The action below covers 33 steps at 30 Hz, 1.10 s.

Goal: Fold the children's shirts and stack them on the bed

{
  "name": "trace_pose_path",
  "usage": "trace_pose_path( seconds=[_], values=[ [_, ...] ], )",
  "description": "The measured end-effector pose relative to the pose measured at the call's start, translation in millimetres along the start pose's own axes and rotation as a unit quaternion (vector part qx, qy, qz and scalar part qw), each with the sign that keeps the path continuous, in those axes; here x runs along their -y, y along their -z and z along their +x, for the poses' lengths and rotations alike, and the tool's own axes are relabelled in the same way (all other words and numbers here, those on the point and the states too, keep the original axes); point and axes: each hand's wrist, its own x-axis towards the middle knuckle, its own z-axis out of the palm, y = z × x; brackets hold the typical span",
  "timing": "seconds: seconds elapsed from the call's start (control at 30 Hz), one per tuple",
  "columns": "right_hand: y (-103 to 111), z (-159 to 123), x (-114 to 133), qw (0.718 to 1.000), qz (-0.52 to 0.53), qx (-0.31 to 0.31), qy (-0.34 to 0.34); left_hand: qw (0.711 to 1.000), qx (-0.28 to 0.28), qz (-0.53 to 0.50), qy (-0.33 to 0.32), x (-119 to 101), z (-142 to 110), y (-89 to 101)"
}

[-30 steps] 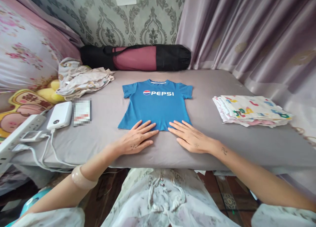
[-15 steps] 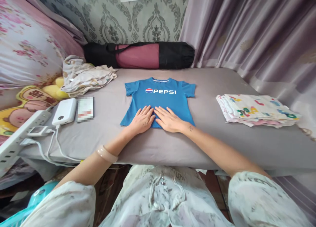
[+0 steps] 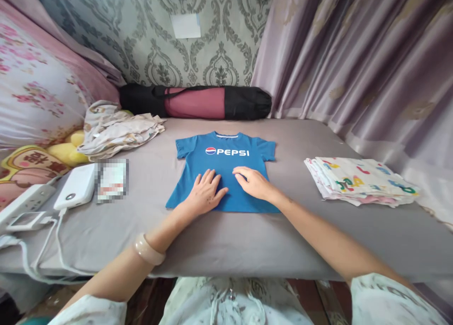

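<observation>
A blue short-sleeved T-shirt (image 3: 226, 165) with a white PEPSI print lies face up and spread out, its collar away from me. My left hand (image 3: 207, 193) rests flat on the lower left part of the shirt, fingers stretched and thumb spread. Over the shirt's lower right part is my right hand (image 3: 253, 181), turned sideways with loosely bent fingers and the thumb slightly apart. I see nothing in it, though some of its fingers are hidden behind the others.
The shirt lies on a grey bed sheet (image 3: 293, 240). To the right is a stack of folded printed cloth (image 3: 361, 179). A power bank (image 3: 76, 186), power strip (image 3: 30, 204) and crumpled cloth (image 3: 116, 131) are on the left. A long black and maroon bag (image 3: 194, 102) lies along the wall.
My hands have moved apart on the shirt. The right hand has gone from lying flat to a bent, sideways pose. The view has tilted up, so everything sits lower.
</observation>
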Motion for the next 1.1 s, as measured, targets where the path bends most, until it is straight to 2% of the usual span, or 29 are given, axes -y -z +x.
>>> trace_pose_path(
  seconds=[0.03, 0.07, 0.13, 0.2, 0.47, 0.7, 0.97, 1.1],
  values=[
    [-3, 10, -9, 0.997, -0.054, -0.032, -0.042, 1.0, 0.006, -0.004, -0.005, -4, 2, -2.7],
    [-7, 18, -18, 0.992, -0.096, -0.03, -0.076, 1.0, 0.013, -0.008, -0.011, -7, 3, -5.4],
    [-14, 33, -33, 0.981, -0.15, -0.005, -0.124, 1.0, 0.021, -0.008, -0.021, -10, 2, -10.0],
    [-20, 46, -43, 0.974, -0.171, 0.012, -0.145, 1.0, 0.014, -0.001, -0.025, -10, 1, -13.4],
    [-13, 110, -74, 0.965, -0.169, -0.016, -0.198, 0.998, -0.046, 0.008, -0.051, -7, -2, -21.5],
    [-4, 156, -100, 0.963, -0.159, -0.004, -0.216, 0.997, -0.053, 0.021, -0.052, -8, -2, -22.7],
    [-7, 179, -104, 0.95, -0.175, -0.069, -0.247, 0.996, -0.068, 0.023, -0.053, -9, -3, -25.2],
    [-3, 182, -105, 0.948, -0.177, -0.058, -0.257, 0.997, -0.053, 0.015, -0.046, -10, -2, -21.2]
  ],
)
